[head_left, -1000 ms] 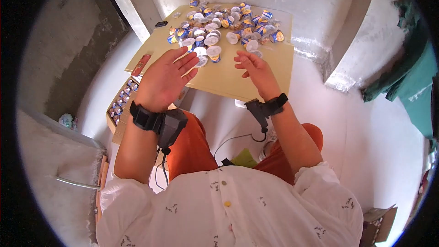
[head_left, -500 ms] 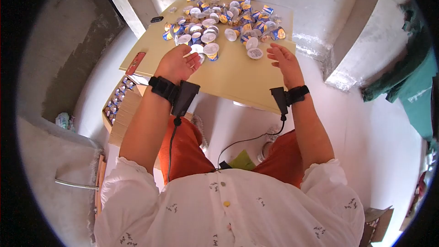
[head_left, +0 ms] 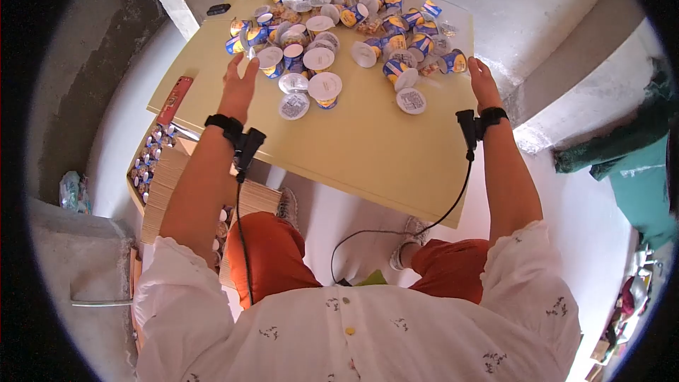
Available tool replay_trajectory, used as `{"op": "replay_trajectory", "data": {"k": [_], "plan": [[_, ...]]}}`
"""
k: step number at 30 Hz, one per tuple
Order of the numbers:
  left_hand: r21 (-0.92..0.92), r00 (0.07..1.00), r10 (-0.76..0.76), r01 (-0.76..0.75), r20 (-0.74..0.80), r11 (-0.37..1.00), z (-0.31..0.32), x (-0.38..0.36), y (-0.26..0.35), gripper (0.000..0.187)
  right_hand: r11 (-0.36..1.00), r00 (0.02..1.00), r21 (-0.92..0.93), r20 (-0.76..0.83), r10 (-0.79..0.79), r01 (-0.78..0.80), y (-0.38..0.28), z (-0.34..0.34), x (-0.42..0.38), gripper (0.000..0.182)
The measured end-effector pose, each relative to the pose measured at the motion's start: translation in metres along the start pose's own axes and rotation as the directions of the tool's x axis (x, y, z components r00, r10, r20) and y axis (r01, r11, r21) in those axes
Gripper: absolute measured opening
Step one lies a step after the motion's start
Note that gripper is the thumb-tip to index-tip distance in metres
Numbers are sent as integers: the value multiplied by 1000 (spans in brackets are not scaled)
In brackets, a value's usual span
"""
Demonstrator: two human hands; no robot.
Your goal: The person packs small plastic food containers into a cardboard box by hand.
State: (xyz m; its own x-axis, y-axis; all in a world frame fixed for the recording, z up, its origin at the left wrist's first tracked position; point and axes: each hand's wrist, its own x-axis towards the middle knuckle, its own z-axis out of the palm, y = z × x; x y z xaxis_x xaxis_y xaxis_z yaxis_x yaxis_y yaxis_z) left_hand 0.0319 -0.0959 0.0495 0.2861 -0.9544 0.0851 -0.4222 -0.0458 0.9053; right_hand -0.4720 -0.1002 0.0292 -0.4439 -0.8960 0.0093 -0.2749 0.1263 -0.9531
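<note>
A loose heap of small blue-and-yellow lidded cups [head_left: 420, 44] covers the back of the yellowish table [head_left: 339, 148]. Some cups stand upright and others lie on their sides, many with white lids showing. At the heap's left side is my left hand [head_left: 239, 88], fingers apart and holding nothing. My right hand [head_left: 484, 86] is at the table's right edge, beside a tipped cup [head_left: 454, 61]; its fingers are stretched out with nothing in them. A white-lidded cup [head_left: 325, 88] stands nearest the front of the heap, between my hands.
On the table's left side lie a red object [head_left: 175, 100] and a small black object [head_left: 218, 9]. An open carton [head_left: 146, 163] of similar cups sits below the left edge. Cables hang from both wrist straps. Green cloth [head_left: 629, 170] is at the right.
My hands have moved apart, the left one leftward and the right one rightward to the table edge. The view has shifted closer to the table.
</note>
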Motion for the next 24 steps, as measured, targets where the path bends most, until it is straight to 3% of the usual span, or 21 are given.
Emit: {"op": "replay_trajectory", "data": {"k": [2, 4, 9, 11, 16, 18, 19, 21, 24], "plan": [[13, 994, -65, 64, 86, 998, 1, 15, -4, 81, 996, 1000, -90, -15, 1, -2, 23, 9, 34, 71], [20, 991, -59, 57, 117, 998, 9, 26, -4, 85, 970, 991, -211, -33, -129, 119, 35, 22, 56, 81], [30, 975, -24, 18, 219, 999, 37, 49, -5, 94, 945, 970, -221, 11, -244, 240, 31, 56, 89, 77], [145, 970, -41, 6, 239, 989, 50, 47, 2, 96, 874, 951, -374, 104, -292, 310, 32, 68, 108, 78], [177, 961, 0, -51, 275, 983, 68, 48, -11, 100, 852, 926, -361, 154, -346, 378, 27, 92, 99, 84], [244, 963, 51, -118, 265, 962, 75, 42, -13, 99, 948, 934, -176, 290, -209, 267, 22, 99, 88, 79], [252, 958, 84, -155, 273, 955, 79, 40, -13, 99, 948, 934, -176, 292, -206, 264, 22, 105, 81, 79], [258, 955, 104, -179, 278, 950, 85, 35, -11, 99, 859, 924, -342, 184, -336, 381, 23, 115, 67, 69], [303, 950, 136, -222, 279, 927, 89, 22, -8, 98, 844, 940, -414, 143, -310, 341, 21, 121, 50, 60]]}}
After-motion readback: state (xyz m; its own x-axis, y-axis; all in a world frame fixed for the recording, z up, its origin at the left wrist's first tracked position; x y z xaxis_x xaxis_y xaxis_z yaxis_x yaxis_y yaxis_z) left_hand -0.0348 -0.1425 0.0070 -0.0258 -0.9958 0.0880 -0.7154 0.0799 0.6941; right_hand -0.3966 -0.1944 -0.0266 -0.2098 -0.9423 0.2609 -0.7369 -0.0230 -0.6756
